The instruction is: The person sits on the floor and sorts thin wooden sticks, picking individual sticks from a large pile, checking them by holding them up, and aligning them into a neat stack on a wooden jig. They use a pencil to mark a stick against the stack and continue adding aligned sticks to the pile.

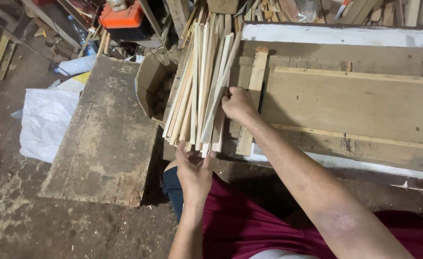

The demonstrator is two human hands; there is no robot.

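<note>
A bundle of several thin pale wooden slats (199, 91) lies lengthwise on the left edge of a low wooden work table (355, 105), its near ends jutting past the edge. My right hand (238, 103) rests on the bundle's right side, fingers curled on the outermost slats. My left hand (194, 172) is below the near ends with palm up and fingers spread, touching the tips of the slats. Beside the bundle lies a wider flat board (252, 96).
An open cardboard box (151, 86) stands left of the slats. A worn grey plank (108, 129) lies on the dirt floor, with a white sack (46, 120) further left. An orange tool case (121, 17) and scrap timber are at the back.
</note>
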